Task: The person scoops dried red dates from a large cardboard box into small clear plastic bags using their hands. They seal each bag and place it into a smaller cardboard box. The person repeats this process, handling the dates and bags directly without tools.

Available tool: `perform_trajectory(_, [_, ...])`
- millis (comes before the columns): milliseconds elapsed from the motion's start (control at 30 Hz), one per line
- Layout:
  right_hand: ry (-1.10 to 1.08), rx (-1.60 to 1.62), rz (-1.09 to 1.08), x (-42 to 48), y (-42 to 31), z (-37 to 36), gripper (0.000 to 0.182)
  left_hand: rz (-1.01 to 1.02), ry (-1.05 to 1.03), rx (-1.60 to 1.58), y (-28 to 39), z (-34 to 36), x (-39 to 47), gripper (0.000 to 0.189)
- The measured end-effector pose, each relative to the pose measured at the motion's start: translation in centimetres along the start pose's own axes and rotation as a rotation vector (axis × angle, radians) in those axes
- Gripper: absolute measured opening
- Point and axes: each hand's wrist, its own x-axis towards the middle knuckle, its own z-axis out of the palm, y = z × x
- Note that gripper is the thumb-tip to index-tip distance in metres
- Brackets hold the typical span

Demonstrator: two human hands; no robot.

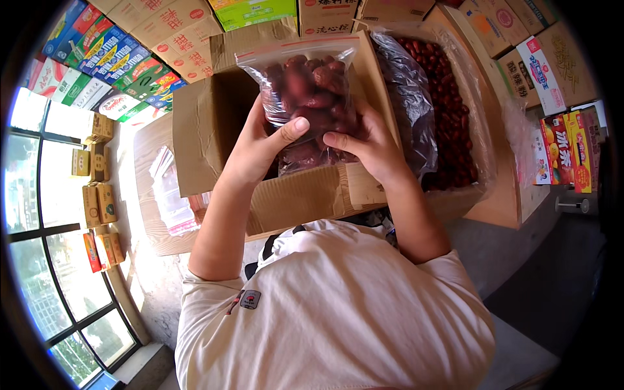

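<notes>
Between both my hands is a clear zip-top plastic bag (312, 90) filled with dark red dried jujubes. My left hand (265, 141) grips its left side, the thumb lying across the front. From the right, my right hand (373, 141) holds the bag's lower corner with the thumb on the front. The fingers behind the bag are hidden. Below the bag is an open cardboard box (292, 200) with its flaps folded out. Another bag of jujubes (304, 158) shows inside it, partly covered by my hands.
At the right, a plastic-lined carton (470, 192) holds many loose jujubes (446, 112) beside a crumpled plastic liner (409, 97). Empty zip bags (173, 200) lie on the wooden table (146, 204) at left. Stacked cartons (175, 34) line the back; a window (53, 204) is at left.
</notes>
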Motion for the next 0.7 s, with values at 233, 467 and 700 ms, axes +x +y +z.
perform_trajectory(233, [0.087, -0.264, -0.031, 3.1, -1.9, 0.2, 0.104, -0.049, -0.099, 0.099, 1.8, -5.5, -0.5, 0.056])
perform_trajectory(467, [-0.554, -0.439, 0.182, 9.5, -7.6, 2.8, 0.090, 0.088, -0.367, 0.550, 4.1, -8.9, 2.6, 0.070])
perform_trajectory(700, [-0.405, -0.594, 0.170, 10.3, -4.1, 4.1, 0.074, 0.081, -0.255, 0.726, 2.5, -10.8, 3.1, 0.075])
